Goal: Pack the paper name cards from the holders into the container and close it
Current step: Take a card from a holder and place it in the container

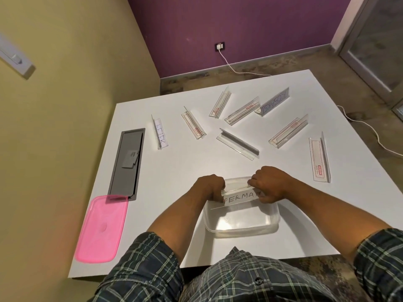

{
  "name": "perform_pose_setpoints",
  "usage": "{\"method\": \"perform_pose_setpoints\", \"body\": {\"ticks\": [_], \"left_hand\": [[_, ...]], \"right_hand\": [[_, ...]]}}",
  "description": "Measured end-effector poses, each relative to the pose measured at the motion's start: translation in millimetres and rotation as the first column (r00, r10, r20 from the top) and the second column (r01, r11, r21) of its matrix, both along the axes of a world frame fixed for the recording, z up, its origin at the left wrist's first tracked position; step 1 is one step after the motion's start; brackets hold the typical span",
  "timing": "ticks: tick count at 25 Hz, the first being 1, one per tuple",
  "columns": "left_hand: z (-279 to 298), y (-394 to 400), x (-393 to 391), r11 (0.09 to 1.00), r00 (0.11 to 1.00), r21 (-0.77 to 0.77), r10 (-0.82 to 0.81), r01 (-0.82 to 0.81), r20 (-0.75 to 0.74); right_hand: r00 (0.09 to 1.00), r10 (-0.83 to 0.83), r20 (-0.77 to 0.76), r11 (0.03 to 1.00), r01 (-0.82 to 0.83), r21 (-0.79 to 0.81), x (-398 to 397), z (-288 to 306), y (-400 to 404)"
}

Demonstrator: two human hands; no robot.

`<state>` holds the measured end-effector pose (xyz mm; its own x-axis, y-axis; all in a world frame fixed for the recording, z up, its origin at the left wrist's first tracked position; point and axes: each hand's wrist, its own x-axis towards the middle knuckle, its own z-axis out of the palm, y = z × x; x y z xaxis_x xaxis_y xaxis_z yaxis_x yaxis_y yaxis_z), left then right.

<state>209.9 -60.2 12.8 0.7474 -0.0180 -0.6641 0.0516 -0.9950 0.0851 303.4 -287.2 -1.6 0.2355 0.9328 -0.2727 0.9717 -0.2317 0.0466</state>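
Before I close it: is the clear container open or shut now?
Open: the clear container has no cover, and the pink lid lies flat on the table's left.

A hand-lettered name card [238, 197] in its clear holder [236, 188] is held above the open clear container [242, 223]. The pink lid [100, 229] lies flat, well to its left. Other holders [237, 143] lie scattered beyond.

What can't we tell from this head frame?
- Head view: both ends of the handwritten card hidden by the left hand and right hand.
- Card still in its holder or free: unclear, hands cover it.
- Red labels on far holders: too small.
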Motion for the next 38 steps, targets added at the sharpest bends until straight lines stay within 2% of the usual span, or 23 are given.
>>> {"method": "perform_pose_setpoints", "body": {"ticks": [5, 11, 16, 20, 32, 38], "left_hand": [[-4, -3, -8, 0.985, 0.981, 0.118, -0.14, 0.125, 0.131], [-9, -4, -19, 0.951, 0.949, 0.209, -0.266, 0.229, 0.17], [-14, -3, -21, 0.903, 0.909, 0.296, -0.374, 0.311, 0.184], [-16, -2, -22, 0.866, 0.884, 0.331, -0.441, 0.374, 0.157], [-20, 3, -22, 0.871, 0.879, 0.33, -0.438, 0.365, 0.185], [-21, 3, -21, 0.872, 0.875, 0.295, -0.451, 0.39, 0.175]], "right_hand": [[0.996, -0.074, 0.059, 0.994, 0.078, -0.082, -12, -15, 8], [0.985, -0.13, 0.11, 0.965, 0.151, -0.215, -19, -22, 26], [0.969, -0.174, 0.173, 0.946, 0.213, -0.244, -28, -30, 35], [0.967, -0.138, 0.213, 0.942, 0.195, -0.272, -32, -37, 42], [0.972, -0.199, 0.128, 0.936, 0.227, -0.268, -25, -43, 48], [0.984, -0.158, 0.085, 0.931, 0.177, -0.32, -26, -39, 50]]}}
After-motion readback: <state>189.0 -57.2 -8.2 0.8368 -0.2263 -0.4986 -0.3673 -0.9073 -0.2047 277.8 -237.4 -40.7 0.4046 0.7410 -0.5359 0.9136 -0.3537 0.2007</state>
